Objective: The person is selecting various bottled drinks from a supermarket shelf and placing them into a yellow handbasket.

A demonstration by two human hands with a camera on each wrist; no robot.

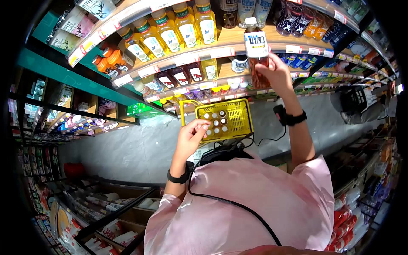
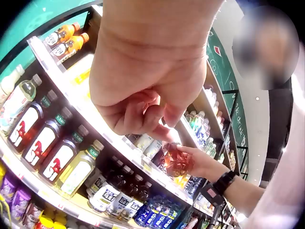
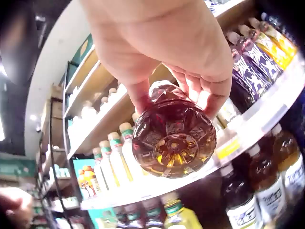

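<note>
A bottle of reddish-brown drink (image 1: 259, 76) with a white label and white cap is held up at the shelf by the right hand (image 1: 280, 75). The right wrist view shows the bottle's ribbed base (image 3: 174, 138), thumb and fingers of the right hand (image 3: 167, 52) gripping its sides. Above the left part of a yellow basket (image 1: 240, 120), the left hand (image 1: 190, 138) hangs with loosely curled fingers and nothing in them. In the left wrist view the left hand (image 2: 147, 86) overlaps part of the scene before the bottle (image 2: 177, 161). Several bottles with pale caps (image 1: 216, 123) stand in the basket.
Yellow drink bottles (image 1: 185, 32) line the upper shelf, dark ones (image 1: 180, 76) the shelf below. A white-labelled container (image 1: 239, 64) sits left of the held bottle. A black cable (image 1: 238, 206) crosses the pink shirt. Another person (image 1: 363, 104) is at the far right.
</note>
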